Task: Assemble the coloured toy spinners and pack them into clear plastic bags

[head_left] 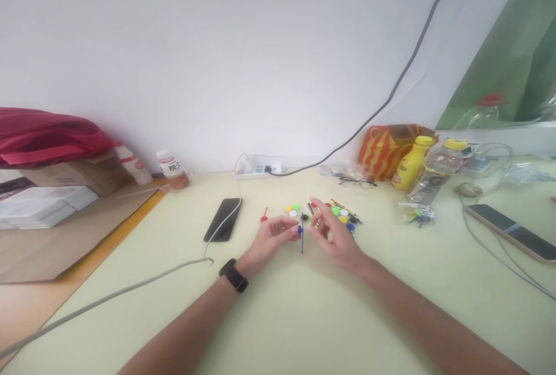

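Observation:
My left hand (274,238), with a black watch on the wrist, is closed in a pinch on a small blue plastic piece (299,230). A thin blue stick (303,243) stands upright right at that piece; whether the two are joined I cannot tell. Just to the right of the stick is my right hand (336,236), its thumb and index finger apart and nothing plainly between them. Behind my hands lie several coloured round pieces, among them a yellow one (343,220) and a green one (296,206). A red stick with a round end (264,216) lies to the left.
A black phone (222,220) with a cable across it lies left. Another phone (515,231) is at the right. Bottles, including a yellow bottle (410,164), a striped bag (376,152), glasses (357,182) and a power strip (260,168) stand or lie along the wall.

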`<state>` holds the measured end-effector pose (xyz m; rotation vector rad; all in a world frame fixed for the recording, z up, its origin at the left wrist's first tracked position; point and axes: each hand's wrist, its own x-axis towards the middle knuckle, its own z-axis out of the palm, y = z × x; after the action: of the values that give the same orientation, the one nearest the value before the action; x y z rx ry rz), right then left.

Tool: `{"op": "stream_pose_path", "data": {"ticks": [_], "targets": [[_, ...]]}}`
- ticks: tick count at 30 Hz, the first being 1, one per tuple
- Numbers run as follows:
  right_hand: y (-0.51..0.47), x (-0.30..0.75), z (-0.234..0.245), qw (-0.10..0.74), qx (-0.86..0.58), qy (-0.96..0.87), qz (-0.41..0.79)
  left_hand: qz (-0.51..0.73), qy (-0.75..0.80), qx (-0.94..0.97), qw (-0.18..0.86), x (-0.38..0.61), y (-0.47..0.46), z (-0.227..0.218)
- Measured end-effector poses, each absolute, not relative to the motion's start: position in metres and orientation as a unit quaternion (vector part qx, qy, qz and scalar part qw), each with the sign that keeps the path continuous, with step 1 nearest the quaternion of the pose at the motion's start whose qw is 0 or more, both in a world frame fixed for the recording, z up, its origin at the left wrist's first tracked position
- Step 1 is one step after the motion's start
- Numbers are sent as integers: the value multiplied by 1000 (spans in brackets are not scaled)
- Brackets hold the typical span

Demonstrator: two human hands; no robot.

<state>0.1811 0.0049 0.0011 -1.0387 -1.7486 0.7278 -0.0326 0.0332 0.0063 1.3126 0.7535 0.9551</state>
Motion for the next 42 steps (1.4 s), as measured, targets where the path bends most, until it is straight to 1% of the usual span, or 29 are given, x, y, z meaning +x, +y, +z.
{"op": "stream_pose_path", "data": {"ticks": [2,6,13,19,23,26,30,32,34,36,37,40,42], "targets": [[4,184,4,450,-433,-727,286,414,329,570,629,-33,34,5],[8,188,8,398,-427,-731,353,419,336,566,625,-34,36,3],[12,183,7,453,-414,-697,371,418,334,565,628,-33,34,5],[4,175,8,454,-398,-686,405,403,324,583,627,-33,32,7],[4,175,6,449,-402,-694,394,405,320,580,630,-32,32,8],[7,177,4,470,-407,-688,373,410,321,573,633,-32,33,8],[6,182,3,486,-420,-707,295,406,333,570,632,-32,34,8],[4,186,6,456,-425,-742,247,403,336,570,632,-32,34,8],[4,189,9,399,-439,-773,224,404,337,567,634,-32,34,8],[5,192,11,360,-458,-781,224,408,338,562,635,-32,34,8],[6,192,11,358,-465,-777,228,411,339,560,635,-32,34,8],[10,191,9,396,-459,-756,245,414,341,555,635,-32,33,9],[10,189,8,410,-443,-747,278,412,342,555,636,-32,33,9]]}}
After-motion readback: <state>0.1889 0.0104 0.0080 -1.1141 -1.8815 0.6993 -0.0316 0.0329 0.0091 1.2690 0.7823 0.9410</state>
